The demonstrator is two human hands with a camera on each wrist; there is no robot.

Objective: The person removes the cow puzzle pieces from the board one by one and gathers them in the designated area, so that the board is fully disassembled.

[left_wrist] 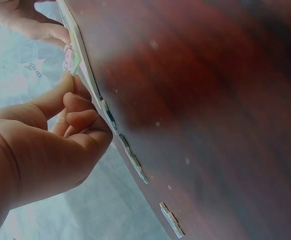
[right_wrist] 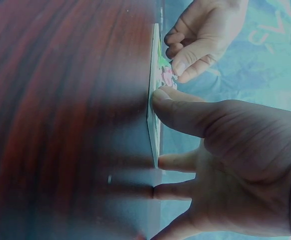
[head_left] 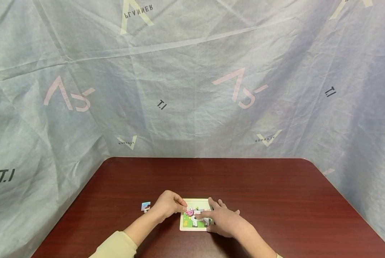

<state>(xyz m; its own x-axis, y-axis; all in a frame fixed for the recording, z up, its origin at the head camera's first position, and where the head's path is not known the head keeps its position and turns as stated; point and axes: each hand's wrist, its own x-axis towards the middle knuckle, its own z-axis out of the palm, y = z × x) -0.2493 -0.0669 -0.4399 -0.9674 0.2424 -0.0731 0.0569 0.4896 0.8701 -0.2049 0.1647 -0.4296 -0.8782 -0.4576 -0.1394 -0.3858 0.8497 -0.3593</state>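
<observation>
A small jigsaw puzzle in a pale wooden tray (head_left: 192,229) lies on the table, its picture a black-and-white cow on green. My left hand (head_left: 169,206) pinches a puzzle piece with a pink cow's muzzle (head_left: 189,213) between thumb and fingertip, at the tray's left side. In the right wrist view the piece (right_wrist: 168,76) stands tilted up from the tray. My right hand (head_left: 226,218) lies over the tray's right side with fingers spread. Its thumb and index fingertip touch the puzzle, and the other fingers reach the table beyond, partly hiding the cow's rear.
Loose puzzle pieces (head_left: 145,206) lie on the dark red-brown table (head_left: 260,186), left of the tray and partly behind my left wrist. Several thin pieces (left_wrist: 133,157) show edge-on in the left wrist view. A grey printed cloth (head_left: 192,107) hangs around the table.
</observation>
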